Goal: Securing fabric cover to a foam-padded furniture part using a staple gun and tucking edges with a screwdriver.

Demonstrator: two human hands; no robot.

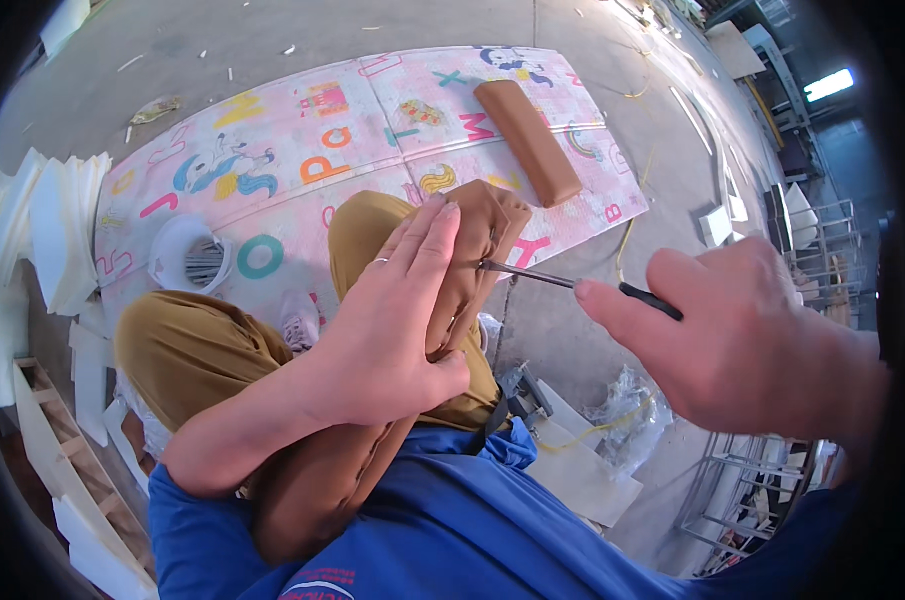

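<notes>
A long brown upholstered cushion (342, 470) lies slantwise across my lap, its upper end raised, with a row of puckers and dimples along its side. My left hand (397, 300) holds it, fingers stretched along the cover and thumb lower down near the dimpled seam. In my right hand (717, 330) is a flat-tipped screwdriver (537, 275) with a black handle, partly hidden by my fingers. Its tip touches a dimple in the cushion's side, just beyond my left fingers. Whether the tip goes into the cover cannot be made out.
A second brown cushion (529, 140) lies on a pink patterned mat (302, 195) in front of my knees. A white tub (162, 255) with thin grey pieces stands on the mat's left. White foam sheets (57, 235) pile up at left; crumpled clear plastic (630, 415) and metal frames (747, 490) are at right.
</notes>
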